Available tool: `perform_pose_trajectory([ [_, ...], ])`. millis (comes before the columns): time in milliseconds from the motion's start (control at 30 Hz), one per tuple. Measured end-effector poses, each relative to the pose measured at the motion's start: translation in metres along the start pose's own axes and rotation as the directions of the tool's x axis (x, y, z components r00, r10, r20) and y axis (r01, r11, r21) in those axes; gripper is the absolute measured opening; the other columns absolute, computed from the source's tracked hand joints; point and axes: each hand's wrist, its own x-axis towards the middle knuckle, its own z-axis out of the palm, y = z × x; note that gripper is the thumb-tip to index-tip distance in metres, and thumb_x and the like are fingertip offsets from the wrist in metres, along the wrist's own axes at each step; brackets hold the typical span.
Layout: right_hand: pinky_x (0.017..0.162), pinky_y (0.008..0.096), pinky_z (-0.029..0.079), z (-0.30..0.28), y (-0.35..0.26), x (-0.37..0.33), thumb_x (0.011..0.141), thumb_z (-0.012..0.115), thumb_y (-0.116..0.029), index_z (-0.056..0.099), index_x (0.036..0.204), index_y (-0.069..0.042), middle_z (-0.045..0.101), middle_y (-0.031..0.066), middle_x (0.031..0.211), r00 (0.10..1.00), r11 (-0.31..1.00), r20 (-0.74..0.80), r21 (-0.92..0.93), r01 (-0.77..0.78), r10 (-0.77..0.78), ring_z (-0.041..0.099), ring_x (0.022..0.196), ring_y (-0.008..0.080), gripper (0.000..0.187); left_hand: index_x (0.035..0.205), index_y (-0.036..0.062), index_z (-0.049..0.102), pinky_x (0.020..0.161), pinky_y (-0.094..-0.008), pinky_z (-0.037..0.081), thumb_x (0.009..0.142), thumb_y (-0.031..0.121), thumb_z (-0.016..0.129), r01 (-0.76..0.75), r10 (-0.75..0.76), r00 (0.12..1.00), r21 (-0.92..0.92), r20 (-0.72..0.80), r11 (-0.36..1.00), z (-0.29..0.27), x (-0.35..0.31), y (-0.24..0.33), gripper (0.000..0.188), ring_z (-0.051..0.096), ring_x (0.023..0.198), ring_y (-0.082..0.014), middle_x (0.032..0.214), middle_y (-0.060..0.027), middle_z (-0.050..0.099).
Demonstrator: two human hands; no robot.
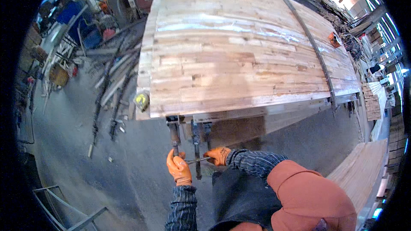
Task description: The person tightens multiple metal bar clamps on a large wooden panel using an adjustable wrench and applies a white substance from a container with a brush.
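Note:
Below the near left edge of a large panel of joined wood strips (pixel 205 60), several dark metal clamp bars stick out toward me. My left hand (pixel 179 170), in an orange glove, is closed round the end of the leftmost clamp screw (pixel 174 136). My right hand (pixel 219 156), gloved alike, grips a thin metal rod (pixel 198 160). This rod reaches across to my left hand and passes by the middle clamp bar (pixel 196 141). How the rod meets the screw is hidden by my left fingers.
A yellow tape measure (pixel 141 101) lies at the panel's left corner. One long dark bar (pixel 310 38) crosses the panel on the right, near an orange object (pixel 334 39). Loose bars (pixel 107 90) lie on the floor at left; a metal frame (pixel 72 209) stands lower left.

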Motion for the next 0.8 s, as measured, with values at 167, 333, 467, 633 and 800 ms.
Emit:
perform_pose_trajectory([
  [167,0.072,0.0439,0.051,-0.03,-0.032,-0.051,0.076,0.06,-0.024,0.06,0.112,-0.016,0.066,0.0163,0.092,1.0,0.992,-0.013,0.127,-0.026,0.028,0.064,0.084,0.0347,0.036,0.131,0.0088,0.049,0.076,-0.0332,0.052,0.097,0.035,0.049,0.406,-0.366,0.894,-0.125,0.257,0.905,-0.033,0.012,0.026,0.043,0.064,0.096,-0.0217,0.112,-0.0097,0.065],
  [333,0.075,0.044,0.05,-0.075,-0.076,-0.091,0.084,0.058,-0.029,0.061,0.106,-0.012,0.066,0.0157,0.092,0.977,0.992,-0.175,0.037,-0.121,0.126,0.064,0.084,0.037,0.028,0.132,0.0138,0.05,0.078,-0.0354,0.053,0.095,0.032,0.047,0.725,-0.636,0.683,-0.445,0.36,0.526,-0.042,-0.001,0.027,0.041,0.059,0.106,-0.0227,0.121,-0.0067,0.061],
  [467,0.072,0.0476,0.05,-0.117,-0.123,-0.064,0.089,0.053,-0.028,0.059,0.096,-0.009,0.065,0.0181,0.086,0.977,0.95,-0.029,-0.23,-0.213,0.212,0.064,0.083,0.0374,0.022,0.134,0.0148,0.05,0.077,-0.0402,0.05,0.094,0.062,0.038,0.745,-0.626,0.599,-0.635,0.5,0.205,-0.035,0.019,0.007,0.063,0.056,0.112,-0.0301,0.123,-0.0118,0.059],
  [633,0.074,0.0459,0.052,-0.152,-0.182,-0.047,0.089,0.055,-0.03,0.06,0.097,-0.007,0.067,0.0169,0.09,0.941,0.855,0.113,-0.462,-0.235,0.319,0.066,0.088,0.036,0.025,0.134,0.0102,0.049,0.091,-0.0465,0.049,0.097,0.058,0.033,0.764,-0.566,0.544,-0.645,0.619,0.029,-0.036,0.026,0.009,0.062,0.054,0.117,-0.0349,0.127,-0.0168,0.057],
  [800,0.076,0.0442,0.054,-0.155,-0.202,-0.04,0.087,0.052,-0.02,0.064,0.106,-0.008,0.07,0.0153,0.1,0.918,0.798,0.207,-0.58,-0.163,0.338,0.068,0.094,0.0333,0.025,0.13,0.008,0.046,0.092,-0.0525,0.048,0.097,0.05,0.035,0.833,-0.592,0.433,-0.553,0.68,-0.027,-0.036,0.035,0.016,0.054,0.056,0.116,-0.0368,0.123,-0.0189,0.06],
])
